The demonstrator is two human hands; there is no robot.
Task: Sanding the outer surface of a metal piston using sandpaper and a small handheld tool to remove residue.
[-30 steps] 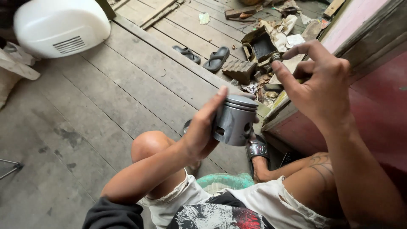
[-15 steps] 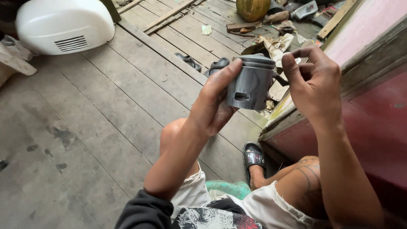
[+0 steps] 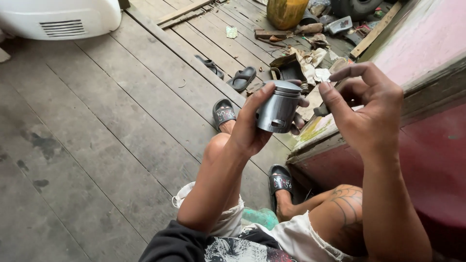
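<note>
piston (image 3: 278,107) in left hand (image 3: 252,128), right hand (image 3: 369,109) just right, sandals (image 3: 233,77) behind

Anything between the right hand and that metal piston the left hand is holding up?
Nothing visible. The right hand is beside the piston, apart from it, with only open air between. The left hand grips the piston's other side.

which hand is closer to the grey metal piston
Left. The left hand grips the grey metal piston, thumb over its front. The right hand is just right of it, apart from it, fingers curled.
</note>
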